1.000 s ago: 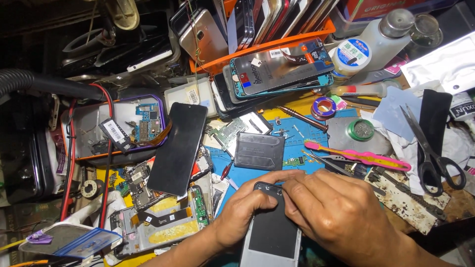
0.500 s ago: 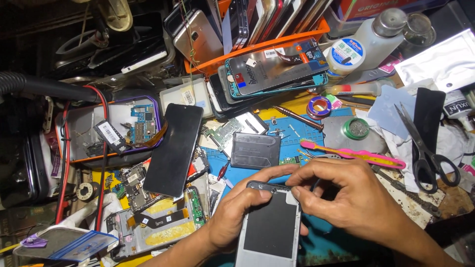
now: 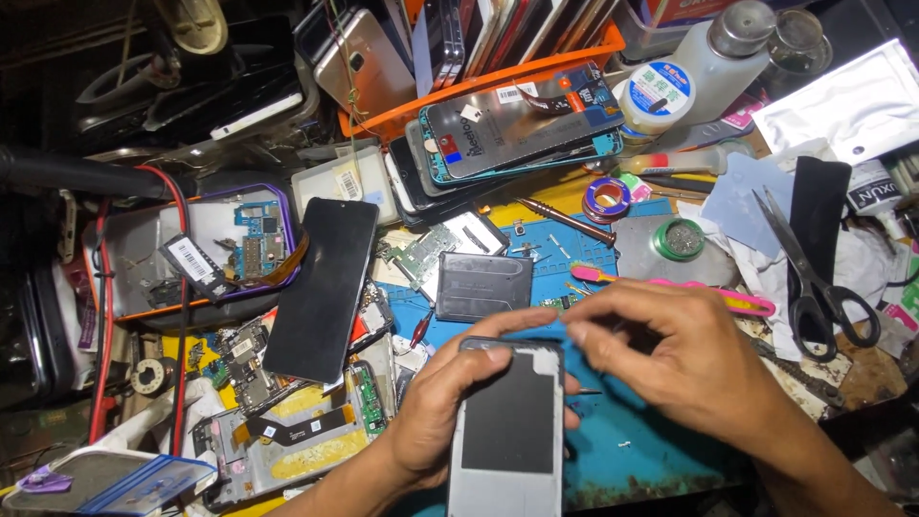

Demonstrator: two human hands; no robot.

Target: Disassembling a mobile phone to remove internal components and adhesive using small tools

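My left hand point(image 3: 436, 412) grips an opened phone body point(image 3: 507, 431) from its left side, thumb resting on the top edge; the phone shows a silver frame and a black panel in the middle. My right hand point(image 3: 680, 359) hovers over the phone's upper right corner with fingers pinched together at the edge; whether it pinches a small part I cannot tell. Both hands are above a blue work mat point(image 3: 622, 450). A dark phone battery point(image 3: 481, 284) lies just beyond the phone.
A black screen panel point(image 3: 324, 287) lies to the left, beside circuit boards and a stripped frame point(image 3: 287, 436). Black scissors point(image 3: 814, 278) and a pink tool point(image 3: 737, 302) lie to the right. An orange tray point(image 3: 479, 81) of phones, stacked phone backs and bottles point(image 3: 689, 67) stand behind.
The phone has been pulled nearer and lower in view. My right hand moved from the phone's top middle to its upper right corner, and my left thumb slid onto the top edge.
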